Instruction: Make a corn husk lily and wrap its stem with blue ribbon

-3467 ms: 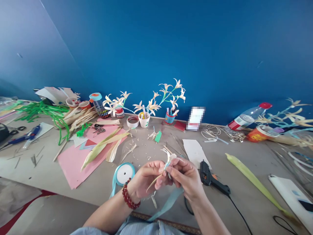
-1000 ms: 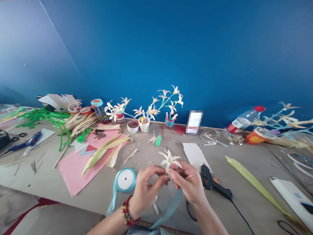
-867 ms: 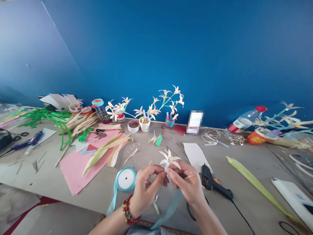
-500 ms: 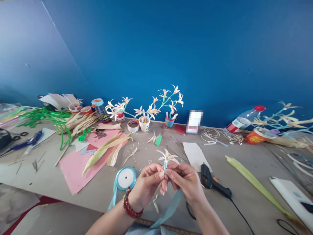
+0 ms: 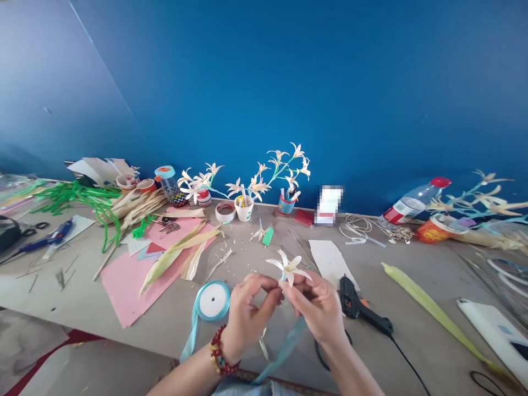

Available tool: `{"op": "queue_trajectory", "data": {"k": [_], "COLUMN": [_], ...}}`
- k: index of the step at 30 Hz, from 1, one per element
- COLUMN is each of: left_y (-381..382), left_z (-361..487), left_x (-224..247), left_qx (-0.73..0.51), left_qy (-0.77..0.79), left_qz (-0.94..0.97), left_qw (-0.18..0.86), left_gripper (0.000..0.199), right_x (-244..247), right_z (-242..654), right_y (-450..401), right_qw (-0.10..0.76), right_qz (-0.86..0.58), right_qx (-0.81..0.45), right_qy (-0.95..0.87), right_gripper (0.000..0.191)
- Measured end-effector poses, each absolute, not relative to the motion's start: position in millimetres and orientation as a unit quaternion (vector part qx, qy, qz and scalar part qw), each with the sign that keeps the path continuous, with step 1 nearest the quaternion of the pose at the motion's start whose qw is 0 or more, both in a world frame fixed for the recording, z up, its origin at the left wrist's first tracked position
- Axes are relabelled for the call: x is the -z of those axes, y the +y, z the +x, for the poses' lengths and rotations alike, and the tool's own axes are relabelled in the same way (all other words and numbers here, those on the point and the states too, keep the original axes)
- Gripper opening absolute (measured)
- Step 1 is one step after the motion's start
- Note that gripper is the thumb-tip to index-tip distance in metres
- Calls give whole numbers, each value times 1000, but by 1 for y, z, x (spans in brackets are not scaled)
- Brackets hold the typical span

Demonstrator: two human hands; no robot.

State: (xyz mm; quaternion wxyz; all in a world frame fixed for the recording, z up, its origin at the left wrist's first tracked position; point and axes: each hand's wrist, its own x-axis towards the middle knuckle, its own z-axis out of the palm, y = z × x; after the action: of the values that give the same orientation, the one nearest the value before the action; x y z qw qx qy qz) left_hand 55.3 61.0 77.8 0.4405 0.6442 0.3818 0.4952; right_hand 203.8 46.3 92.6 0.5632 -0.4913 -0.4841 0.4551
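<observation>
A pale artificial flower (image 5: 289, 266) with pointed petals stands upright above my fingers. My right hand (image 5: 319, 305) pinches it just below the petals, thumb in front, with a bit of blue wrapping showing there. Close against it, my left hand (image 5: 253, 308) has its thumb and forefinger brought together by the stem; what lies between their tips is hidden. A light blue ribbon (image 5: 289, 344) hangs from beneath my right hand toward my lap. The ribbon spool (image 5: 213, 300) lies flat on the table, left of my left hand.
Right of my hands lies a black glue gun (image 5: 350, 297) with its cord, near white paper (image 5: 332, 261). Pink sheets (image 5: 127, 286) and corn husks (image 5: 165, 264) lie left. Finished flowers (image 5: 297, 159) stand in cups behind; a bottle (image 5: 406, 206) leans at right.
The flower has turned and tilted so its face shows more, shifting slightly right. My left hand has moved a little left and down, its thumb and forefinger forming a wider loop.
</observation>
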Motion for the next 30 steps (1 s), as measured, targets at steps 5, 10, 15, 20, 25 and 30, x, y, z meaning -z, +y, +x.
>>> {"op": "queue_trajectory", "data": {"k": [5,10,15,20,25,30], "left_y": [62,66,70,70,64,61], "left_z": [58,62,63,63,56,54], "left_x": [-74,-69,-66,-64,-72,-75], "left_qx": [-495,-455,-402,-379,-467,-459], "left_qy": [315,223,180,174,298,305], "left_qz": [503,343,306,311,479,495], "left_qw": [635,791,844,854,681,672], "left_gripper": [17,21,26,26,19,23], "right_x": [-92,-90,-92,-95,-93,-94], "right_z": [203,205,207,208,207,205], "right_y": [48,47,47,47,45,45], "right_qw": [556,551,534,550,557,554], "right_qz": [-456,-431,-438,-450,-487,-476], "right_qx": [-497,-544,-566,-536,-474,-471], "right_qy": [-486,-464,-450,-456,-477,-495], "right_gripper": [21,23,27,29,24,22]}}
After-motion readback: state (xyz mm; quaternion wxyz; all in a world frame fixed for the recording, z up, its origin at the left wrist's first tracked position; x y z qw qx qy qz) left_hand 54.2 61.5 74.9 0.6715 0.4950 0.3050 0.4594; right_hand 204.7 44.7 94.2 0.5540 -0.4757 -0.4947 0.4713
